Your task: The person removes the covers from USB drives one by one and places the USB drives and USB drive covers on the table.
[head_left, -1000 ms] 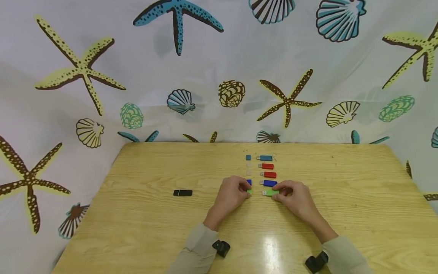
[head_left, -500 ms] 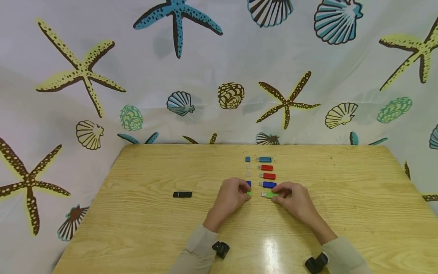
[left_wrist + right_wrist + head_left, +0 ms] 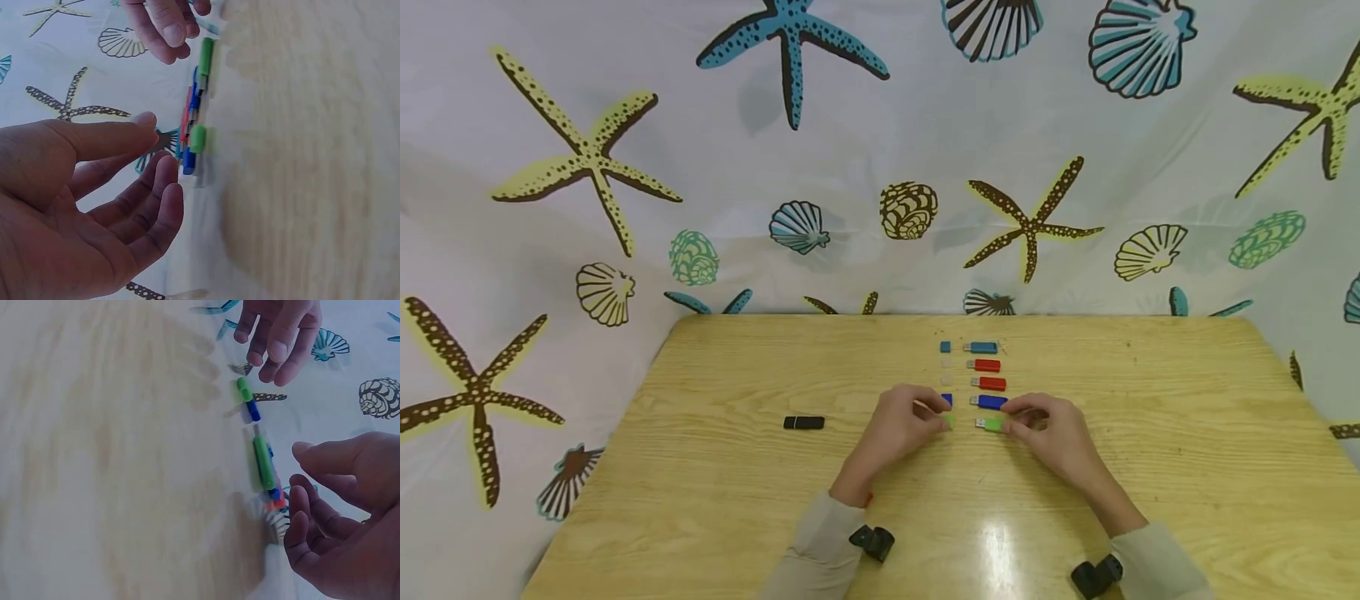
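Observation:
My left hand (image 3: 904, 421) hovers just left of a small green USB stick cap (image 3: 198, 139), with thumb and fingers apart and nothing between them. Just above that cap lies a dark blue cap (image 3: 947, 400). My right hand (image 3: 1051, 429) is beside the green USB stick (image 3: 264, 464), its fingers loosely bent and off the stick in the right wrist view. A dark blue USB stick (image 3: 991, 402), two red USB sticks (image 3: 988, 365) and a teal USB stick (image 3: 983, 347) lie above it in a column, metal plugs pointing left.
A teal cap (image 3: 945, 347) and two faint clear caps (image 3: 945, 364) continue the cap column. Off to the left lies a black capped USB stick (image 3: 803, 422). A wooden table (image 3: 715, 500) backs onto a cloth (image 3: 850, 150) printed with shells and starfish.
Both hands have loosened from the green cap and green stick and drawn slightly apart. The left forearm has shifted a little left; the sticks and caps lie as before.

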A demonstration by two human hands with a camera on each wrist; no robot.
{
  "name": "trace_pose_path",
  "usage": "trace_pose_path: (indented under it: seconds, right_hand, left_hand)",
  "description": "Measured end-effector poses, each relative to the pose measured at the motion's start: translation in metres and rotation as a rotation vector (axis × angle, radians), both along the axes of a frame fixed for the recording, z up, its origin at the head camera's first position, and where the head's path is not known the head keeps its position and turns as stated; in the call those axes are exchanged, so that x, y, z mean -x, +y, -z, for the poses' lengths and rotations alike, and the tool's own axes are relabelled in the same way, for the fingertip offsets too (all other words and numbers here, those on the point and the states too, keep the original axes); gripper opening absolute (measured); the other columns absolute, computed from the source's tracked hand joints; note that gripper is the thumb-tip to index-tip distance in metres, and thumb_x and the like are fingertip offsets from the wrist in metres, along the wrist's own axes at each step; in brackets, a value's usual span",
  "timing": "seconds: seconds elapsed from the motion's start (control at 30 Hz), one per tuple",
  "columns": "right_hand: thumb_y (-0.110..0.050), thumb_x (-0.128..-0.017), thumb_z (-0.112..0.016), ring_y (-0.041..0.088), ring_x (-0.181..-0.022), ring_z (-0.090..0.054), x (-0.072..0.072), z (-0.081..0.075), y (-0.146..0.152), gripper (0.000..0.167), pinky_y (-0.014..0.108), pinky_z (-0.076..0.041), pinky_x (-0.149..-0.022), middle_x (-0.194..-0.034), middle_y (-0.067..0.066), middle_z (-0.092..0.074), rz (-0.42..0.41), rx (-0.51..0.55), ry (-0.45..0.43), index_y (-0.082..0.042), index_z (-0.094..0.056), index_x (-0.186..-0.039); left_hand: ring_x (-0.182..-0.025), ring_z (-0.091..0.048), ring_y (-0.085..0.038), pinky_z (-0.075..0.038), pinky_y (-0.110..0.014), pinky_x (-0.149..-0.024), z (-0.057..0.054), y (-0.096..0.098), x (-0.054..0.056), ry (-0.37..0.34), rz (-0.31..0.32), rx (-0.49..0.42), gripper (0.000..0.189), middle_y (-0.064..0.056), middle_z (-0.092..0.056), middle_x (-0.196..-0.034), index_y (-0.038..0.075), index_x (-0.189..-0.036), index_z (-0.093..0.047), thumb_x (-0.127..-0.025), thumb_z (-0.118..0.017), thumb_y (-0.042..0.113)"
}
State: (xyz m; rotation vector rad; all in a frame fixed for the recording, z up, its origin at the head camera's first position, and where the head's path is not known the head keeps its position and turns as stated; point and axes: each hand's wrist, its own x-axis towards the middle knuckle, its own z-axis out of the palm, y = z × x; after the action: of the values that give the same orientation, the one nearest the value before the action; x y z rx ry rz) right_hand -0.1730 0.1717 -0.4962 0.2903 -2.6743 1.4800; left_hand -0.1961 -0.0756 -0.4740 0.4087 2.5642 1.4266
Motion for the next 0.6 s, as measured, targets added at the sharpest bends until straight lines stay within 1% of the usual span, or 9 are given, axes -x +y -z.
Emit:
trace_pose_path:
  seconds: [0.1, 0.2, 0.37, 0.5, 0.6]
  right_hand:
    - [-0.005, -0.090, -0.079, 0.022, -0.086, -0.068, -0.002, -0.004, -0.002, 0.017, 0.027, -0.057, -0.072, -0.101, 0.010, -0.074, 0.002, 0.026, 0.013, -0.003, -0.077, -0.106]
    - [-0.007, -0.091, -0.079, 0.023, -0.089, -0.067, -0.004, -0.008, -0.005, 0.017, 0.028, -0.058, -0.075, -0.105, 0.012, -0.074, -0.004, 0.058, 0.014, -0.003, -0.077, -0.108]
    - [-0.010, -0.092, -0.078, 0.020, -0.090, -0.067, -0.010, -0.014, -0.009, 0.020, 0.030, -0.058, -0.076, -0.108, 0.013, -0.073, -0.011, 0.102, 0.019, -0.003, -0.076, -0.111]
    - [-0.010, -0.093, -0.078, 0.020, -0.090, -0.067, -0.014, -0.017, -0.012, 0.021, 0.029, -0.057, -0.074, -0.109, 0.013, -0.074, -0.017, 0.144, 0.030, -0.003, -0.075, -0.113]
    - [-0.009, -0.092, -0.078, 0.020, -0.091, -0.067, -0.017, -0.017, -0.015, 0.023, 0.028, -0.057, -0.074, -0.110, 0.013, -0.074, -0.020, 0.158, 0.041, -0.003, -0.075, -0.114]
  left_hand:
    - [-0.091, -0.068, -0.022, -0.058, -0.033, -0.072, -0.009, -0.006, -0.002, -0.018, 0.003, -0.032, 0.013, -0.012, -0.071, -0.109, 0.003, -0.106, -0.078, -0.093, -0.076, 0.007]
    - [-0.092, -0.068, -0.022, -0.059, -0.033, -0.075, -0.014, -0.014, -0.005, -0.020, 0.011, -0.067, 0.015, -0.013, -0.072, -0.110, 0.002, -0.108, -0.078, -0.093, -0.076, 0.007]
    - [-0.093, -0.069, -0.022, -0.059, -0.033, -0.079, -0.015, -0.028, -0.012, -0.027, 0.046, -0.118, 0.016, -0.014, -0.072, -0.110, 0.001, -0.108, -0.077, -0.093, -0.077, 0.007]
    - [-0.094, -0.069, -0.023, -0.058, -0.032, -0.079, -0.015, -0.037, -0.020, -0.004, 0.070, -0.116, 0.017, -0.016, -0.072, -0.111, 0.001, -0.109, -0.077, -0.093, -0.076, 0.006]
    - [-0.094, -0.068, -0.023, -0.057, -0.031, -0.079, -0.014, -0.044, -0.026, 0.007, 0.070, -0.108, 0.017, -0.017, -0.072, -0.111, 0.001, -0.109, -0.077, -0.093, -0.076, 0.007]
